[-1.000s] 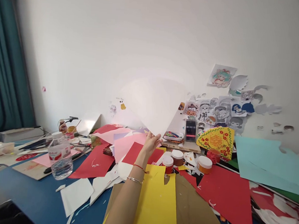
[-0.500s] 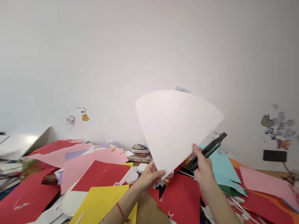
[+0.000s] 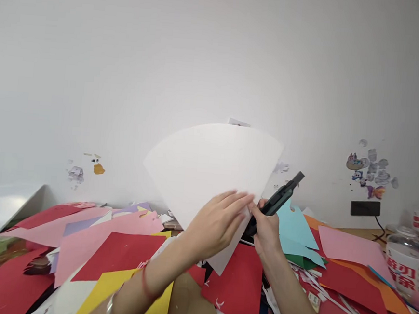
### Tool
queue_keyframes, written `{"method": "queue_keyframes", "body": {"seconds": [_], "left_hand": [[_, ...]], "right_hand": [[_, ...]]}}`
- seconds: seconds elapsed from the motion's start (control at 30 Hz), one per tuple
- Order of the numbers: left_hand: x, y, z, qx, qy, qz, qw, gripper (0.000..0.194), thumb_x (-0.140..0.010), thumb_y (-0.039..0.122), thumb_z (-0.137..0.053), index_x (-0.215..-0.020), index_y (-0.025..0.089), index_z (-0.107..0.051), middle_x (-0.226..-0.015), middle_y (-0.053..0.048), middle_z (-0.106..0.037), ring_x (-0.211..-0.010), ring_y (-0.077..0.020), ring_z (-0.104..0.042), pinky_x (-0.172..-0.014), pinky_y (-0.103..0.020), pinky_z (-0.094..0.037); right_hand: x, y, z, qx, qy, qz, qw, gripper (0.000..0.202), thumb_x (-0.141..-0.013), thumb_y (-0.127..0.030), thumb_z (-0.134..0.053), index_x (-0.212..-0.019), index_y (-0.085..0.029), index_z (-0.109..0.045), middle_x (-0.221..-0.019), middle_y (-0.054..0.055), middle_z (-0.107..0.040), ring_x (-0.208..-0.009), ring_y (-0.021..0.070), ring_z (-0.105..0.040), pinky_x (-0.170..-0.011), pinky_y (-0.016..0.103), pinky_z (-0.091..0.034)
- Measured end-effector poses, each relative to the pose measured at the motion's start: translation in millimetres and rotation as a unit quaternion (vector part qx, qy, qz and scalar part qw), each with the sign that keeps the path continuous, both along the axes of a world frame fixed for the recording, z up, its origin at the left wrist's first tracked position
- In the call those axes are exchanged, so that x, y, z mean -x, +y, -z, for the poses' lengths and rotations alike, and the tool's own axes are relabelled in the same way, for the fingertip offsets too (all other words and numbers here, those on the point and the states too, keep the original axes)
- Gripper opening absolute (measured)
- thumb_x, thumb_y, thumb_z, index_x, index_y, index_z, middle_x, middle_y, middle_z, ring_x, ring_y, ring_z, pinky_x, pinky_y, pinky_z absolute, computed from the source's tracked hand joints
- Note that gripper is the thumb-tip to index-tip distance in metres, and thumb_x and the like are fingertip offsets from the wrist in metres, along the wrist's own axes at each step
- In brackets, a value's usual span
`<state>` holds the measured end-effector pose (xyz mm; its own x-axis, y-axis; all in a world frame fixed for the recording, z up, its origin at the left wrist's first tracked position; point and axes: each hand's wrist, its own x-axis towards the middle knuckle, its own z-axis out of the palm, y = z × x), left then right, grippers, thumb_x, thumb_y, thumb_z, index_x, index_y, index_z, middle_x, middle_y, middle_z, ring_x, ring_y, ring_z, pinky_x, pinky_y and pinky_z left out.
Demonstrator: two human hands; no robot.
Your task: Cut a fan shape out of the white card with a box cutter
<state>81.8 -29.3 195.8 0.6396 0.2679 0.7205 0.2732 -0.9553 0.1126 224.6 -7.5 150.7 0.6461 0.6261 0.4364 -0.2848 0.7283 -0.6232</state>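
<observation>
A white fan-shaped sheet of paper (image 3: 208,166) is held up in front of me, its curved edge at the top and its point hanging low. My left hand (image 3: 217,223) lies across the front of the sheet with fingers stretched out, slightly blurred at the tips. At the sheet's right edge, my right hand (image 3: 267,227) pinches the paper and also grips a dark utility knife (image 3: 278,201). The knife points up and to the right, clear of the sheet.
Red paper (image 3: 239,285), yellow paper (image 3: 108,289), pink paper (image 3: 107,236) and light blue paper (image 3: 294,229) cover the table in overlapping heaps. Clear plastic jars (image 3: 406,264) stand at the right. Behind is a white wall with stickers (image 3: 375,172) and a black power strip (image 3: 365,208).
My left hand has let go of the sheet's bottom point and moved up across its front. The sheet has tilted leftward. My right hand now holds its edge, still with the knife.
</observation>
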Motion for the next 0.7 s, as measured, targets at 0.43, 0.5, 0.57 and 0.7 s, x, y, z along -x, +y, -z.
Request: {"method": "queue_keyframes", "body": {"seconds": [0.43,0.5,0.57,0.7], "left_hand": [[52,105,-132.3,-0.108,-0.124,-0.403,0.900,0.056,-0.091,0.026,-0.030,-0.144,0.007,-0.024,-0.153,-0.017,-0.016,-0.141,-0.0356,-0.003,-0.110,-0.057,-0.002],[30,75,-106.2,-0.176,-0.033,-0.201,0.963,0.052,-0.089,0.027,-0.037,-0.141,0.018,-0.035,-0.151,-0.009,-0.026,-0.141,-0.0315,-0.010,-0.113,-0.051,-0.005],[1,46,-73.7,-0.202,0.125,0.014,0.971,0.048,-0.085,0.029,-0.046,-0.133,0.027,-0.046,-0.147,-0.002,-0.035,-0.138,-0.0294,-0.023,-0.115,-0.045,-0.008],[-35,19,-43.4,-0.282,0.244,0.082,0.924,0.047,-0.092,0.032,-0.033,-0.135,0.017,-0.046,-0.149,-0.006,-0.031,-0.140,-0.0247,-0.021,-0.115,-0.036,-0.009]], "right_hand": [[4,9,12.7,0.074,-0.054,-0.022,0.996,0.043,-0.049,-0.035,-0.079,-0.061,-0.022,-0.040,-0.060,-0.007,-0.039,-0.058,0.0113,-0.039,-0.051,0.023,-0.035],[9,11,14.5,0.078,-0.057,-0.025,0.995,0.041,-0.049,-0.034,-0.079,-0.062,-0.022,-0.041,-0.059,-0.006,-0.041,-0.059,0.0122,-0.041,-0.053,0.024,-0.037],[14,11,13.8,0.064,-0.059,-0.021,0.996,0.037,-0.050,-0.032,-0.078,-0.065,-0.022,-0.046,-0.063,-0.004,-0.046,-0.066,0.0153,-0.047,-0.058,0.026,-0.040],[25,-3,6.3,0.005,-0.052,-0.022,0.998,0.033,-0.053,-0.032,-0.075,-0.074,-0.025,-0.051,-0.078,0.000,-0.054,-0.085,0.0204,-0.052,-0.067,0.029,-0.045]]}}
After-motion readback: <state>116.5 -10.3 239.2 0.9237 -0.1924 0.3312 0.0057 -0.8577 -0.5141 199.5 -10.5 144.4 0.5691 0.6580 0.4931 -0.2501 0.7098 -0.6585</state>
